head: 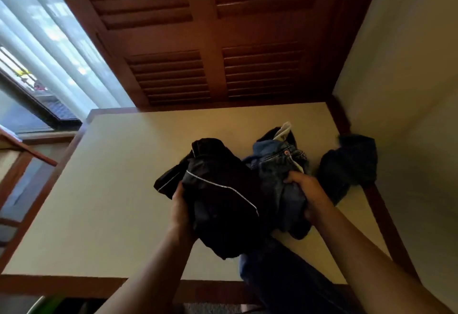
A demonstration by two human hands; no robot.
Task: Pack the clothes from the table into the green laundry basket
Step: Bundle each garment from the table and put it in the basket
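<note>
A bundle of clothes is held above the cream table [106, 189]. My left hand [180, 211] grips the left side of a black garment with a thin white stripe [220, 199]. My right hand [306, 189] clutches blue jeans [277, 177], a leg of which hangs down past the table's front edge. Another dark blue garment [349, 162] lies at the table's right edge, apart from the bundle. A sliver of the green laundry basket [43, 305] shows at the bottom left, below the table's front edge.
Brown louvred wooden doors [213, 41] stand behind the table. A cream wall [409, 90] runs along the right. A bright window with white curtains [49, 53] and a wooden stand [22, 155] are at the left.
</note>
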